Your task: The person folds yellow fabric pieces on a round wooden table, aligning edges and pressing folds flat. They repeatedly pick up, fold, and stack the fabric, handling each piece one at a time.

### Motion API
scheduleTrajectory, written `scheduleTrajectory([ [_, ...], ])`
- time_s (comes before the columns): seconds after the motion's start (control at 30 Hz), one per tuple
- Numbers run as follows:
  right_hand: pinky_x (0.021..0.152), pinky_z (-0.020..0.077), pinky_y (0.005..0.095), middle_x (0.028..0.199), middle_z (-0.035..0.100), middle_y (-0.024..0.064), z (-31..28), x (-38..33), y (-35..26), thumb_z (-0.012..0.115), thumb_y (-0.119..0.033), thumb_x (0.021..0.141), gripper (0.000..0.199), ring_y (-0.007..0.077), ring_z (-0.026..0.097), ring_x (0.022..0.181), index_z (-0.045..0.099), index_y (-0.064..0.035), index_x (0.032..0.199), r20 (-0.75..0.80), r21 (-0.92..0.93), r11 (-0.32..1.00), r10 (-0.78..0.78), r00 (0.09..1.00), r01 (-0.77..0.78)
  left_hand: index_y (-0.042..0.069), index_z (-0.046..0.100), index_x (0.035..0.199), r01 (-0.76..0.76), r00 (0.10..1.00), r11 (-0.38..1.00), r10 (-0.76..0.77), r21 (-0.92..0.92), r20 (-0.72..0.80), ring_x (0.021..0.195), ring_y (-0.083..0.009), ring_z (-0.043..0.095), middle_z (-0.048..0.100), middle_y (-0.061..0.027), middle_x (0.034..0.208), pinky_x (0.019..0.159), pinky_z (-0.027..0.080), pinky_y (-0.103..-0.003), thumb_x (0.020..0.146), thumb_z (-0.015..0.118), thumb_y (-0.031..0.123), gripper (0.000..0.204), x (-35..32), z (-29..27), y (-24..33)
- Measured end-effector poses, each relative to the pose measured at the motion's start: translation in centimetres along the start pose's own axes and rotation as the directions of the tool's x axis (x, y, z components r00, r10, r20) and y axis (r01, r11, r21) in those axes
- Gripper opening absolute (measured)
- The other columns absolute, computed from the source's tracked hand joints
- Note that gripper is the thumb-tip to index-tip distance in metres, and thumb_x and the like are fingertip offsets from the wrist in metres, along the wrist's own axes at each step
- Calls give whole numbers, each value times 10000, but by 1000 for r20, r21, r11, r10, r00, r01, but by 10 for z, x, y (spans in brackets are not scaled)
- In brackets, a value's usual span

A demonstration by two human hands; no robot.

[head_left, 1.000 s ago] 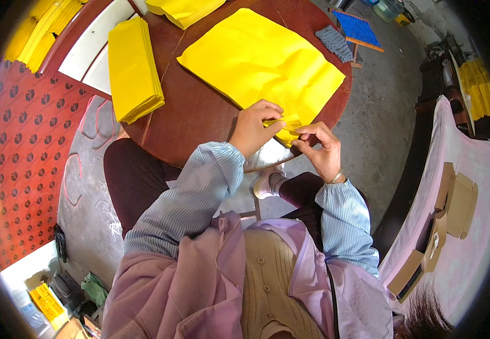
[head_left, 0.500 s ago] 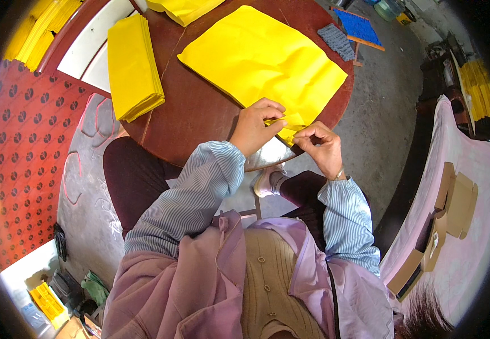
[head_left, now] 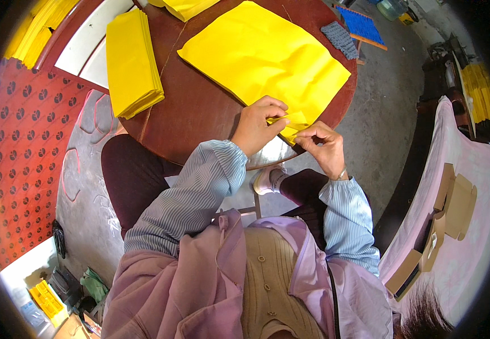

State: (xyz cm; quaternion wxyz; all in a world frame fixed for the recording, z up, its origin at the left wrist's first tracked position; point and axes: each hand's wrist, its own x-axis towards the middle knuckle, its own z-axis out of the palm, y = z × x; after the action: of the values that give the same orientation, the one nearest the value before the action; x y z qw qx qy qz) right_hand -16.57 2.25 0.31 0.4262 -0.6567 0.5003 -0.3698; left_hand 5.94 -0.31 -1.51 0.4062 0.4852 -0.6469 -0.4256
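Observation:
A large yellow sheet (head_left: 262, 53), paper or thin cloth, lies spread and slightly creased on the round brown table (head_left: 183, 127). At its near corner, close to the table's front edge, the material is folded up into small pleats. My left hand (head_left: 259, 124) pinches this fold between thumb and fingers. Just to its right, my right hand (head_left: 324, 148) grips the corner tip with thumb and forefinger. Left of the sheet sits a neat stack of folded yellow sheets (head_left: 132, 65). Another yellow piece (head_left: 186, 7) lies at the far edge of the view.
A grey knitted cloth (head_left: 338, 39) is on the table's far right edge, beside a blue-topped stool (head_left: 362, 25). Open cardboard boxes (head_left: 431, 240) lie on a pink-covered surface at the right. More yellow bundles (head_left: 479, 90) stand far right.
Both hands keep their pinch on the folded corner, with only a tiny shift of the fingers. The view has moved slightly; the stack and sheet stay put.

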Motion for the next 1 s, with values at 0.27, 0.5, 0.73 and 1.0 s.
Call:
scheduleTrajectory([
  [0.27, 735, 494, 240, 899, 685, -9, -5, 0, 0, 805, -19, 884, 65, 72, 622, 800, 758, -35, 927, 49, 50, 993, 103, 994, -105, -2, 779, 1037, 6, 1000, 1000, -6, 1, -2, 1038, -213, 724, 733, -97, 1193, 909, 570, -300, 911, 785, 111, 169, 0, -1, 3],
  [0.5, 686, 482, 223, 896, 703, -5, -3, 0, -1, 753, -40, 921, 22, 62, 635, 779, 736, -27, 927, 45, 49, 997, 59, 997, -62, 3, 780, 1042, 3, 1000, 1000, -3, -14, -6, 1029, -214, 726, 738, -96, 1186, 893, 570, -303, 910, 787, 119, 175, -1, 0, 2],
  [0.73, 688, 492, 232, 892, 706, -2, -3, 0, 1, 748, -45, 914, 27, 64, 634, 771, 732, -24, 917, 25, 51, 998, 40, 999, -41, 4, 782, 1034, 3, 1000, 1000, -3, -3, -8, 1025, -218, 729, 739, -97, 1188, 884, 571, -305, 908, 788, 123, 173, 0, 0, 1],
  [1.0, 692, 495, 234, 893, 705, -1, -2, 0, 2, 736, -40, 907, 18, 68, 634, 773, 731, -23, 912, 22, 35, 999, 31, 999, -32, 4, 782, 1031, -11, 1000, 1000, 11, -12, -13, 1031, -216, 727, 741, -95, 1183, 888, 571, -306, 906, 790, 119, 170, 0, 0, 1],
])
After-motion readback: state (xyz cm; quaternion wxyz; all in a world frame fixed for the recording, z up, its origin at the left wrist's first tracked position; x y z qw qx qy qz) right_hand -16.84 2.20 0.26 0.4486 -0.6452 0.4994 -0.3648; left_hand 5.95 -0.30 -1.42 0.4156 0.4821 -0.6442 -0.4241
